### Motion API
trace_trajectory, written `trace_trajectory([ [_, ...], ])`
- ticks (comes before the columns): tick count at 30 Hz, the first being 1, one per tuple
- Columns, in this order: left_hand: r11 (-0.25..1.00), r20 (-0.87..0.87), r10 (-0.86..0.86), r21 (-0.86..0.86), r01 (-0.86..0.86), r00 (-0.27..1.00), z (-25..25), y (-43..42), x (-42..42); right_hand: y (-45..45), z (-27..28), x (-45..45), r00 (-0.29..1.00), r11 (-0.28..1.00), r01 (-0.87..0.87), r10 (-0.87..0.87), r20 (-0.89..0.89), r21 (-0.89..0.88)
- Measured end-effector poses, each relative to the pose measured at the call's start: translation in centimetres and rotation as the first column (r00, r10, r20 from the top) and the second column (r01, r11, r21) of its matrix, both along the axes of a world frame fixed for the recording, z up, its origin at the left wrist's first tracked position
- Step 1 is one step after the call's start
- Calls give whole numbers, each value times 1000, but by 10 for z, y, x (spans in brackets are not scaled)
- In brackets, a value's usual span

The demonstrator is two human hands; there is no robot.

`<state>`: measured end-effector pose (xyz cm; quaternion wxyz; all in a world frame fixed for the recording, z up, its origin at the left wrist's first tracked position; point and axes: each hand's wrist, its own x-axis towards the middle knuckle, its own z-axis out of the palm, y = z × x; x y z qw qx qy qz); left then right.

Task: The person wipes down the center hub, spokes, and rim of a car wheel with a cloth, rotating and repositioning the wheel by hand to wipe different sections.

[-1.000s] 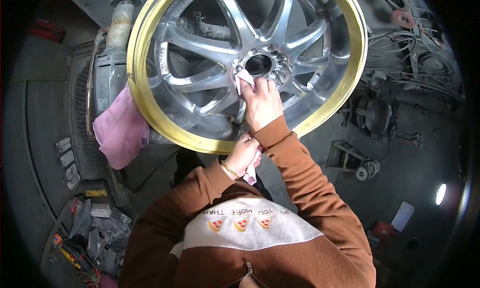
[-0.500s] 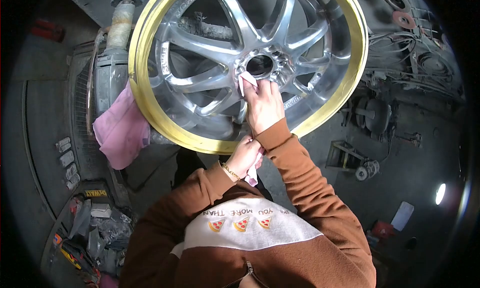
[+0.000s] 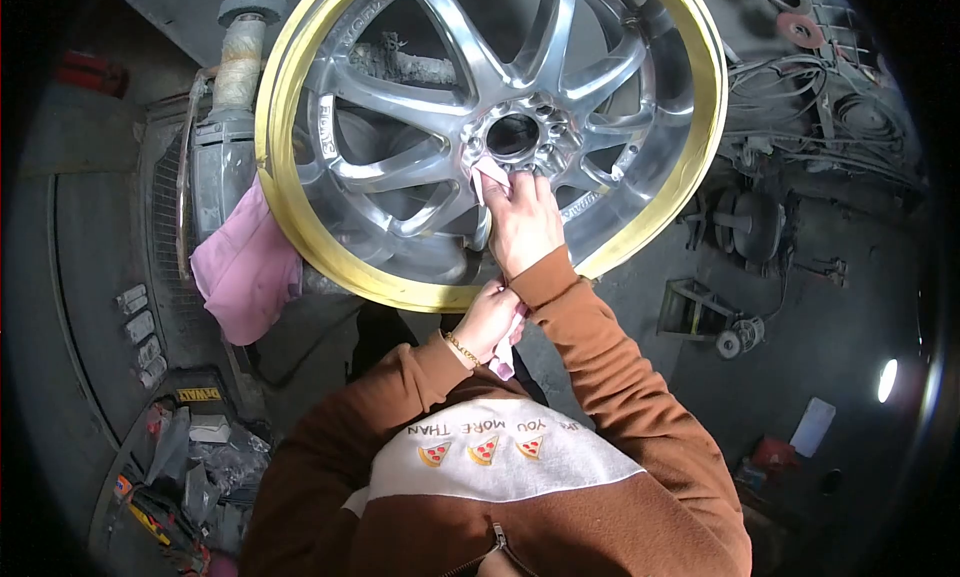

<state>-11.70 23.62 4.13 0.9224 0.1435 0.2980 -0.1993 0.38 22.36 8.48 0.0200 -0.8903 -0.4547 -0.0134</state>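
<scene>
A polished metal car wheel (image 3: 465, 97) with several spokes and yellow tape (image 3: 290, 212) around its rim fills the upper middle of the head view. My right hand (image 3: 527, 222) pinches a pale pink cloth (image 3: 488, 173) against the hub, just below the centre hole. Below it, at the near edge of the rim, my left hand (image 3: 485, 322) is closed around a pale cloth end (image 3: 504, 360) that hangs beneath the fingers. Whether both hands hold one strip is hidden by the right wrist and cuff.
A larger pink cloth (image 3: 248, 267) drapes beside the rim at left, near a grey machine (image 3: 225, 157) with a wrapped shaft. Bags and tools (image 3: 190, 467) lie at lower left. Right are cables (image 3: 790, 97), a stool (image 3: 745, 222) and a small metal stand (image 3: 690, 309).
My right hand and its cloth have slid slightly toward my body, away from the centre hole. My left hand keeps its grip near the rim. The whole view has shifted a little.
</scene>
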Motion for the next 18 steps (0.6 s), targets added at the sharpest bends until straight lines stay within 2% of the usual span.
trace_trajectory([
  [2,997,-19,79,11,-79,997,-1,-1,3,5,3,3,1000,1000,-11,12,-19,11],
  [6,999,50,24,42,-26,998,1,2,6,2,5,6,999,999,-35,35,-2,-1],
  [7,999,-40,19,41,-17,999,12,2,9,-2,7,6,1000,1000,-19,19,-1,-24],
  [8,999,-35,16,42,-14,999,12,1,9,-7,9,6,1000,999,-3,3,2,-47],
  [9,999,44,-44,27,42,998,11,1,9,-11,14,6,999,995,39,-40,-7,-95],
  [11,995,158,-99,7,100,982,12,-3,9,-20,17,6,999,997,46,-46,11,-69],
  [15,992,121,-119,45,115,985,15,-5,12,-17,15,9,1000,999,18,-18,8,-38],
  [17,999,22,-18,34,18,1000,15,-3,14,-10,9,13,1000,999,-20,19,-15,-28],
  [18,999,21,-21,35,20,1000,12,-3,15,-9,8,15,1000,999,-18,17,-16,-28],
])
